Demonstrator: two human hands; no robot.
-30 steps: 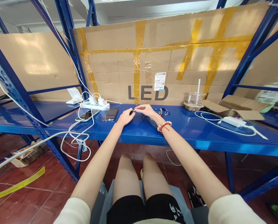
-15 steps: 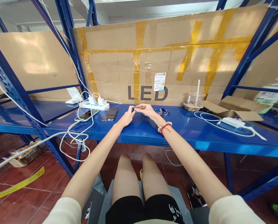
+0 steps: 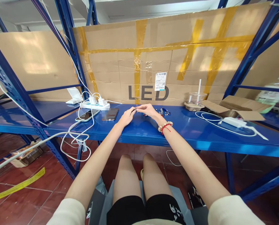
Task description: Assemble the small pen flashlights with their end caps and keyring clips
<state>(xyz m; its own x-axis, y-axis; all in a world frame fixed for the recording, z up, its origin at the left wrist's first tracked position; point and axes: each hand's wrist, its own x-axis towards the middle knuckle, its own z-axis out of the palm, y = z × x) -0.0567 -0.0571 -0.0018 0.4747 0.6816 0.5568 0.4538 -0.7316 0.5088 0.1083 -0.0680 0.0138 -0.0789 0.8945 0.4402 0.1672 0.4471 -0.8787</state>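
My left hand (image 3: 127, 116) and my right hand (image 3: 146, 109) meet above the blue shelf (image 3: 141, 131), near the middle of the view. The fingers of both are pinched around something small and dark, too tiny to make out. A beaded bracelet with a red string (image 3: 165, 127) circles my right wrist. Several small blue, red and metallic pieces (image 3: 163, 112) lie on the shelf just right of my right hand, some of them partly hidden behind it.
Left of my hands are a dark phone (image 3: 110, 114), a second phone (image 3: 87, 115) and a white power strip (image 3: 94, 106) with tangled cables. On the right sit a plastic cup with a straw (image 3: 197, 98), an open cardboard box (image 3: 233, 106) and a white adapter (image 3: 234, 122). Cardboard stands behind.
The fingers of my left hand have turned slightly and cover more of the small dark thing. My right hand has barely moved.
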